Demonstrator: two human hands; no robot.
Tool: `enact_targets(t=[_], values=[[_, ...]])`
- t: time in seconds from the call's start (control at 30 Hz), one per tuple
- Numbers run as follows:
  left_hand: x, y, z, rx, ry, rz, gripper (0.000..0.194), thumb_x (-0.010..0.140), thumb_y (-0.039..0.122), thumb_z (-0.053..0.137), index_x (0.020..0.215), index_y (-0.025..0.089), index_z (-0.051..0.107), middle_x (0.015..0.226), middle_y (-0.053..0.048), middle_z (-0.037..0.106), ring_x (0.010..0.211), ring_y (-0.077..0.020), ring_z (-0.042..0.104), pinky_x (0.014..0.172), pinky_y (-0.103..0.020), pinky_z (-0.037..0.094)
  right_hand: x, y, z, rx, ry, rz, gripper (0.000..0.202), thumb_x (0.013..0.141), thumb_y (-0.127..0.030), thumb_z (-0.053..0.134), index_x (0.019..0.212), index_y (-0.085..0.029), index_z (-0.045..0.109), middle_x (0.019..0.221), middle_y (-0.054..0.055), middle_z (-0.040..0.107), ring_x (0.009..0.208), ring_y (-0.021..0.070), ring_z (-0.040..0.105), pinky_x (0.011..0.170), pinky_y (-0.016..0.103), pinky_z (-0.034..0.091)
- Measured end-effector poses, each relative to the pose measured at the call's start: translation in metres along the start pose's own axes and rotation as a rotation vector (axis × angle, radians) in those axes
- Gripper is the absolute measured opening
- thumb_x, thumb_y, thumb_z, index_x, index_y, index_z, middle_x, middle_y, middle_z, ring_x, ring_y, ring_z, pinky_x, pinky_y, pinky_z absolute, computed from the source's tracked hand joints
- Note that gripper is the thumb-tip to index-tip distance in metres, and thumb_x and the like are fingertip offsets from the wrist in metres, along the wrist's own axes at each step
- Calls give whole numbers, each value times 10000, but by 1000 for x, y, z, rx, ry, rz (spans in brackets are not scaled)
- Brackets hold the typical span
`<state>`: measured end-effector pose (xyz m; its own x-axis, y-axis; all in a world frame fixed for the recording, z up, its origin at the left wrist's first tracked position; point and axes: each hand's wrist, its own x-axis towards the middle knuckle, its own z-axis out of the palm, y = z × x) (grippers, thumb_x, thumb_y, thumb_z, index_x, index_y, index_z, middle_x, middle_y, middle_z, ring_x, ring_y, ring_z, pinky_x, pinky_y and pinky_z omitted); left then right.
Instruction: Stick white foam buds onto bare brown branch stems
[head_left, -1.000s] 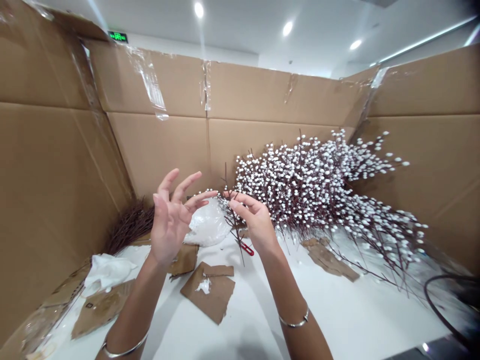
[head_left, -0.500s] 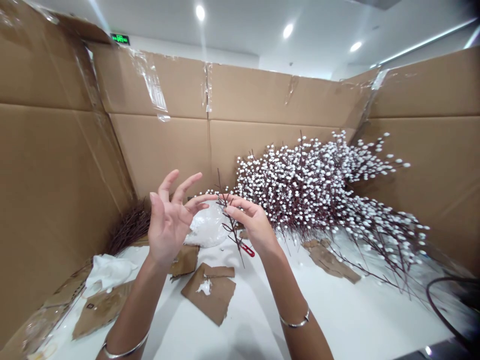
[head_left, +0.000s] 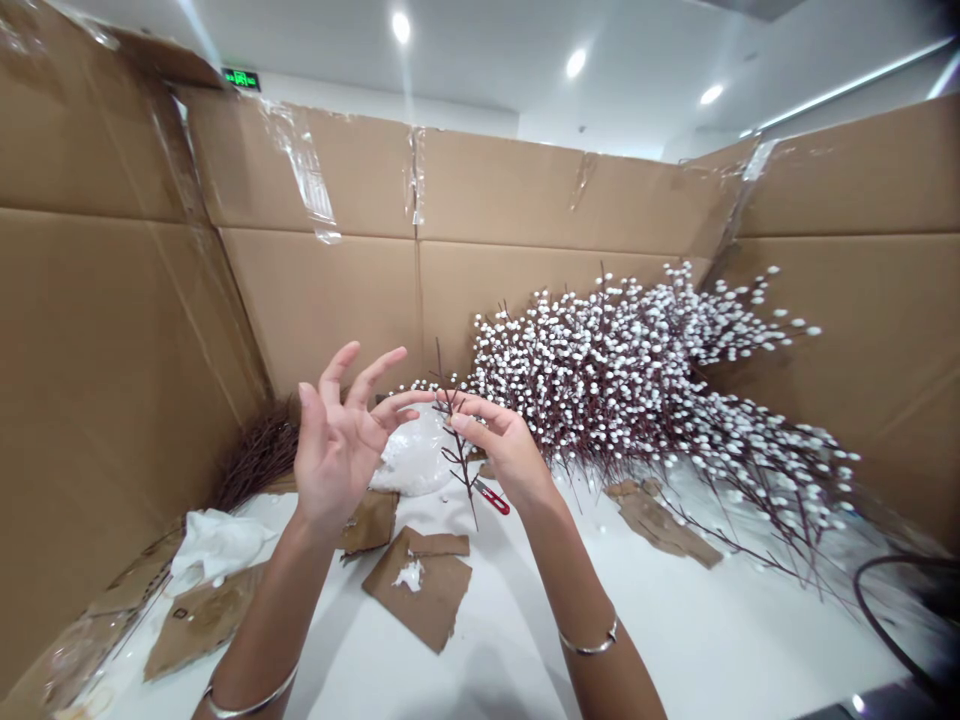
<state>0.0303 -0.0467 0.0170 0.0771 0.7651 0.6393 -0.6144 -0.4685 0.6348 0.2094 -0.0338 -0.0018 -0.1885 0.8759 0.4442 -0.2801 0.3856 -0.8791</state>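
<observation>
I have the right hand (head_left: 514,450) closed in a pinch, with the thumb and index finger grasping the dark twig (head_left: 466,470). The twig stands near vertical between the two hands, slightly tilted, its forked side shoots spreading above and below the pinch and its lower end hanging over the white table (head_left: 517,615). I have the left hand (head_left: 337,455) released: palm toward the camera, thumb raised, fingers spread. Its index finger extends to the twig just above the right thumb; I cannot tell whether the tip makes contact. Red-handled snips (head_left: 495,499) lie just below the right hand, beside the lower end of the twig. Beyond the hands, in the gap between them, I locate a clear plastic bag (head_left: 416,455). A large heap of white-budded branches (head_left: 592,370) lies beyond and to the right of the right hand. A bundle of bare stems (head_left: 259,455) lies to the left of the left hand. A torn cardboard piece (head_left: 420,595) is positioned between the forearms, nearer the camera than both hands.
</observation>
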Motion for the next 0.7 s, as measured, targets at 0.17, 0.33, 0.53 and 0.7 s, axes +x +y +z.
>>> enact_targets(t=[0.17,0.33,0.53,0.7], values=[[1,-1,-1,-13,-1,-7,538,937,649,344,1319,295,477,1427,-131,527,1008,-288,703,814,-406,564,0,1,-1,10,-11,-3,105,779,-320,754,761,-226,713,1250,50,673,1210,227,583,977,369,456],[1,-1,-1,-32,-2,-9,522,946,637,333,1315,298,479,1419,-121,536,1005,-281,704,817,-404,569,1,1,0,11,-13,-10,97,777,-310,757,757,-226,713,1235,54,676,1194,223,590,976,372,456],[1,-2,-1,-38,-17,-8,532,946,636,335,1318,283,475,1430,-137,521,1013,-288,700,820,-404,564,0,1,0,23,-19,-1,101,787,-302,749,745,-221,705,1244,53,673,1210,215,583,985,359,456],[1,-4,-4,-40,-34,-3,515,957,624,315,1322,295,472,1427,-129,523,1021,-281,696,816,-401,558,1,1,-1,41,-7,6,76,787,-299,750,778,-232,715,1243,42,676,1224,211,578,1017,365,446]])
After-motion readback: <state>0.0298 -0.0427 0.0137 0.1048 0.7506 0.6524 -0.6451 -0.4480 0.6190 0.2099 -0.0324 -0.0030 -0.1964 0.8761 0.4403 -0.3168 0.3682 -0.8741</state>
